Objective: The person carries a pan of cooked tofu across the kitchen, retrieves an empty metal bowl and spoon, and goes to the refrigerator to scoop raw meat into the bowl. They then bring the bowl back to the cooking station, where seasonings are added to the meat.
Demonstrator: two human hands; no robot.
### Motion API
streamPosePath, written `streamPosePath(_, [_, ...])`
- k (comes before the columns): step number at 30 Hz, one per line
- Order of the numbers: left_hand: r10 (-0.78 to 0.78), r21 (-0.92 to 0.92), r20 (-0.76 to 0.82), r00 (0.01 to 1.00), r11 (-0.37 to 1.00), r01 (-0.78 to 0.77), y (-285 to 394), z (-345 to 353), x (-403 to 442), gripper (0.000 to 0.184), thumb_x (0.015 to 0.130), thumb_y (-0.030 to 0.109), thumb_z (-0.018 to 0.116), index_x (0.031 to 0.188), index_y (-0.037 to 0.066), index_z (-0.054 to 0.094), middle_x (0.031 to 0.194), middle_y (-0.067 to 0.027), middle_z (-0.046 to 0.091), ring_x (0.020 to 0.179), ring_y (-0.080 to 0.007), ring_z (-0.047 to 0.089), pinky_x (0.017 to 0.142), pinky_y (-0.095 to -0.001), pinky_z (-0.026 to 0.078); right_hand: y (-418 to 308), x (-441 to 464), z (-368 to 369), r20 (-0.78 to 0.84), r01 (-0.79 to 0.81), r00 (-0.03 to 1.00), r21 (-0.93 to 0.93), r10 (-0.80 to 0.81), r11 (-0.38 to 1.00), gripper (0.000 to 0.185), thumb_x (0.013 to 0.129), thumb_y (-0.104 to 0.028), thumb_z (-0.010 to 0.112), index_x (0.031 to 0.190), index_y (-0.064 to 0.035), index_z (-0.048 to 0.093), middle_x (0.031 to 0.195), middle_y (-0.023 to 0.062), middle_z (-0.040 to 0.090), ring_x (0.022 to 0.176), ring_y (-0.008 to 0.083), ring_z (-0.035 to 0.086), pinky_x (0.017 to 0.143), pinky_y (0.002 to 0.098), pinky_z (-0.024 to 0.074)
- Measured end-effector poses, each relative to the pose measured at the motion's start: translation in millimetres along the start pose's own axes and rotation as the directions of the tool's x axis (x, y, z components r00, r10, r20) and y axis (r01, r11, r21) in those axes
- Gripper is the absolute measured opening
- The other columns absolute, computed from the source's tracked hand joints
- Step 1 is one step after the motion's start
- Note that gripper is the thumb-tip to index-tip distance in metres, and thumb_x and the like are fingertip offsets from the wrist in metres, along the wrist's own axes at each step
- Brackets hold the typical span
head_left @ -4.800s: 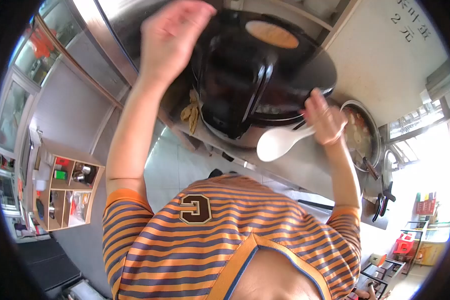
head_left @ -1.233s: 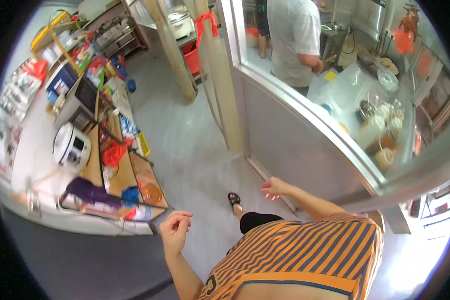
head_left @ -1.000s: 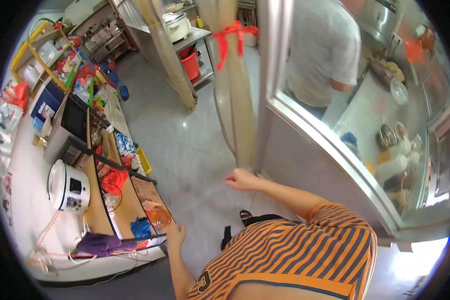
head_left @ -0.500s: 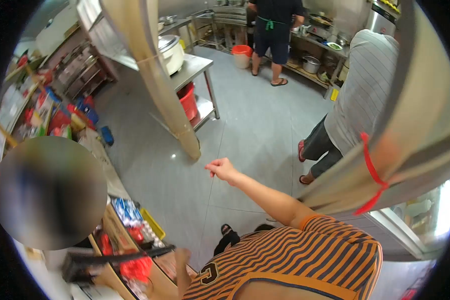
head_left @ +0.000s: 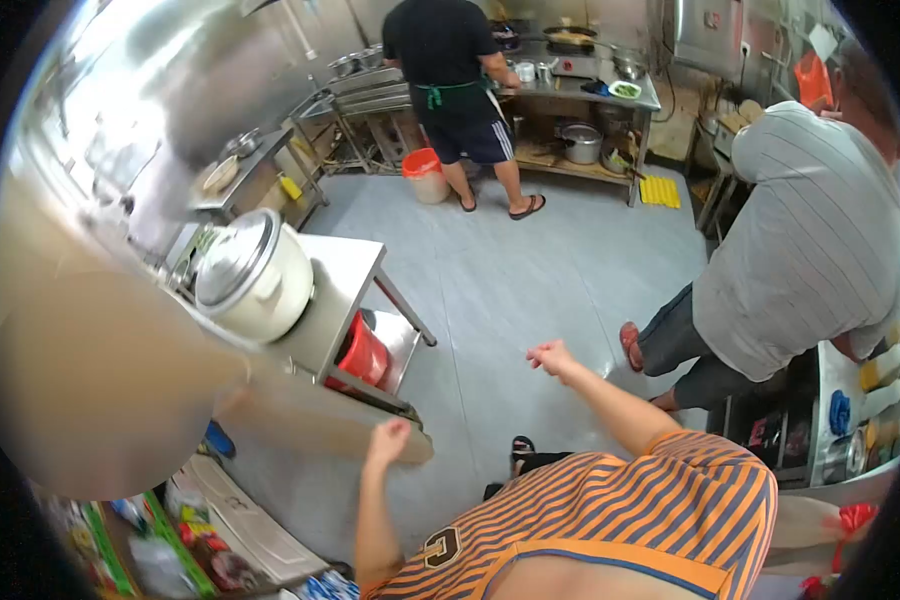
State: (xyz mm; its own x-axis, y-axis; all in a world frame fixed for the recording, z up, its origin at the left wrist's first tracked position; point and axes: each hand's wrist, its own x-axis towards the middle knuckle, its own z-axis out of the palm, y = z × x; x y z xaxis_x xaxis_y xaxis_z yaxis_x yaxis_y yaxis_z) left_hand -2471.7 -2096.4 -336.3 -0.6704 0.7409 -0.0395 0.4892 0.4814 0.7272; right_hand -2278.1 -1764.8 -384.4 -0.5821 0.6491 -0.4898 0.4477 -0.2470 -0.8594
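My left hand (head_left: 388,440) hangs in front of me with its fingers curled in and nothing showing in them. It is nearest to the foot of the beige curtain (head_left: 370,415) and the steel table (head_left: 355,262). My right hand (head_left: 553,360) is held out over the grey floor, fingers bent together, with no object visible. Neither hand touches anything. On the steel table stands a large white rice cooker (head_left: 270,285) with a metal lid. A red bucket (head_left: 365,352) sits on the shelf beneath it.
One person (head_left: 440,60) in black faces the counter with a stove (head_left: 575,62). Another person (head_left: 810,240) in a grey shirt stands at the right. A bucket with a red rim (head_left: 425,178) is on the floor. Boxes of packets (head_left: 170,545) lie at lower left.
My view has moved forward past the curtains, so the cooker, stove counter and both people appear nearer. My left hand has come up into clear view; my right hand stays extended.
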Motion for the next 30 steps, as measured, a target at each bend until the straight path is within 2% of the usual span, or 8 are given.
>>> streamPosePath(4, [-0.275,0.423,0.234,0.932,0.892,0.157,-81.2,11.9,34.9,0.023,0.072,0.023,0.061,0.087,0.006,0.065,0.082,-0.0136,0.064,0.077,-0.0267,0.062,0.069,-0.0355,0.049,-77.9,65.9,-23.8,-0.12,0.054,0.991,0.001,-0.053,0.999,0.022,0.078,-0.026,0.059,0.073,-0.0055,0.064,0.061,0.0014,0.058,0.048,0.0059,0.039,0.043,0.0226,0.0327])
streamPosePath(8, [-0.395,-0.005,0.308,0.866,0.909,0.416,-153.4,54.5,81.2,0.022,0.07,0.024,0.064,0.082,0.005,0.066,0.08,-0.0124,0.064,0.073,-0.0233,0.062,0.066,-0.0329,0.048,-117.2,159.5,-42.1,-0.156,0.111,0.982,0.029,-0.105,0.993,0.021,0.077,-0.026,0.059,0.073,-0.0063,0.065,0.061,0.0014,0.059,0.047,0.0065,0.04,0.042,0.0239,0.0335])
streamPosePath(10, [-0.118,-0.333,0.402,0.908,0.905,0.265,-156.0,67.8,116.7,0.022,0.072,0.025,0.062,0.08,0.005,0.065,0.076,-0.0131,0.064,0.069,-0.0252,0.061,0.064,-0.0337,0.048,-113.2,201.8,-50.9,-0.179,0.129,0.976,0.037,-0.12,0.991,0.019,0.076,-0.026,0.06,0.073,-0.0074,0.066,0.061,0.0012,0.059,0.045,0.0067,0.04,0.041,0.0243,0.0335])
streamPosePath(11, [-0.149,-0.015,0.487,0.861,0.984,0.179,-150.0,76.2,159.0,0.022,0.072,0.025,0.06,0.08,0.004,0.064,0.076,-0.0146,0.063,0.07,-0.0268,0.061,0.064,-0.0351,0.048,-114.2,216.6,-62.0,-0.214,0.125,0.971,0.054,-0.111,0.991,0.018,0.075,-0.025,0.06,0.073,-0.0077,0.066,0.061,0.0013,0.059,0.045,0.0064,0.04,0.04,0.0235,0.0329])
streamPosePath(12, [-0.214,0.307,0.56,0.8,0.951,0.04,-118.0,69.4,217.6,0.022,0.073,0.024,0.059,0.08,0.004,0.064,0.076,-0.016,0.062,0.071,-0.0285,0.061,0.064,-0.0364,0.048,-118.6,225.7,-69.3,-0.242,0.112,0.966,0.086,-0.088,0.99,0.017,0.075,-0.024,0.06,0.072,-0.0081,0.066,0.061,0.0014,0.059,0.044,0.006,0.04,0.039,0.0227,0.0324])
streamPosePath(17, [0.063,0.44,0.401,0.914,0.862,-0.252,18.6,57.4,497.2,0.029,0.074,0.026,0.057,0.092,0.004,0.061,0.09,-0.0182,0.06,0.085,-0.0354,0.057,0.075,-0.0425,0.046,-170.6,278.4,-148.5,-0.427,0.008,0.9,0.221,0.09,0.975,0.016,0.073,-0.02,0.06,0.075,-0.0059,0.066,0.062,0.0025,0.06,0.046,0.0066,0.042,0.041,0.0223,0.0337])
streamPosePath(23, [0.452,0.063,0.37,0.812,0.86,-0.507,190.2,123.9,744.4,0.027,0.075,0.02,0.06,0.096,0.003,0.06,0.088,-0.0141,0.062,0.071,-0.0244,0.061,0.065,-0.0341,0.048,-218.7,339.5,-264.8,-0.657,0.162,0.754,0.229,0.03,0.96,0.019,0.075,-0.022,0.059,0.075,-0.0045,0.065,0.062,0.0032,0.06,0.044,0.0059,0.039,0.04,0.0219,0.0318])
streamPosePath(30, [0.368,-0.01,0.613,0.699,0.888,-0.46,323.5,231.4,861.3,0.026,0.075,0.019,0.06,0.095,0.004,0.06,0.085,-0.0114,0.064,0.068,-0.0215,0.061,0.064,-0.0315,0.048,-319.3,447.8,-494.5,-0.79,0.289,0.608,0.13,-0.077,0.949,0.026,0.078,-0.026,0.057,0.068,-0.0032,0.063,0.059,0.0021,0.058,0.044,0.0056,0.041,0.041,0.0203,0.0315])
